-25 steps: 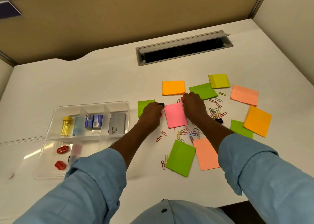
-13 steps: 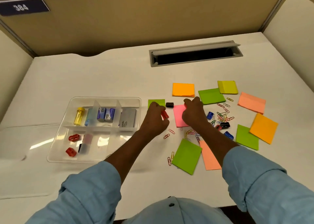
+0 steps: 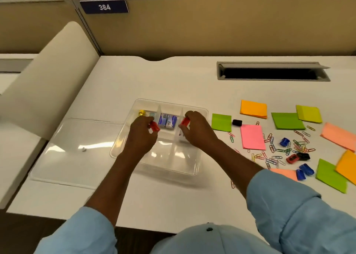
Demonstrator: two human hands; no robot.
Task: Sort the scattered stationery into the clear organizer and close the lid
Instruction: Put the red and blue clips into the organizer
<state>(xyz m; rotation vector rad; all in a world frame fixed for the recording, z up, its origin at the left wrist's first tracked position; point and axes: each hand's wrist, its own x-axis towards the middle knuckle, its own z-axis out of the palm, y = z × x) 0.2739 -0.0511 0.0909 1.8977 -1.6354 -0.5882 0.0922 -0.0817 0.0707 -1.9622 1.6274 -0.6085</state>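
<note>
The clear organizer (image 3: pixel 192 169) stands on the white desk with its lid (image 3: pixel 77 153) lying flat to its left. Both hands hover over it. My left hand (image 3: pixel 141 136) pinches a red binder clip (image 3: pixel 154 127); my right hand (image 3: pixel 196 130) pinches another red clip (image 3: pixel 185 122). Small blue boxes (image 3: pixel 167 120) and a yellow tube (image 3: pixel 142 112) lie in the back compartments. To the right lie scattered sticky-note pads, such as a pink one (image 3: pixel 252 136), several paper clips (image 3: pixel 273 155) and blue, red and black binder clips (image 3: pixel 298 157).
A grey cable slot (image 3: pixel 273 70) is set into the desk at the back right. A beige partition with a "384" sign (image 3: pixel 104 7) stands behind. A white side panel (image 3: pixel 48 76) rises at the left. A black clip (image 3: pixel 237 122) sits beside a green pad (image 3: pixel 221 122).
Both hands moved left from the sticky-note pile to above the organizer, each carrying a red clip. The head view also swung left and up.
</note>
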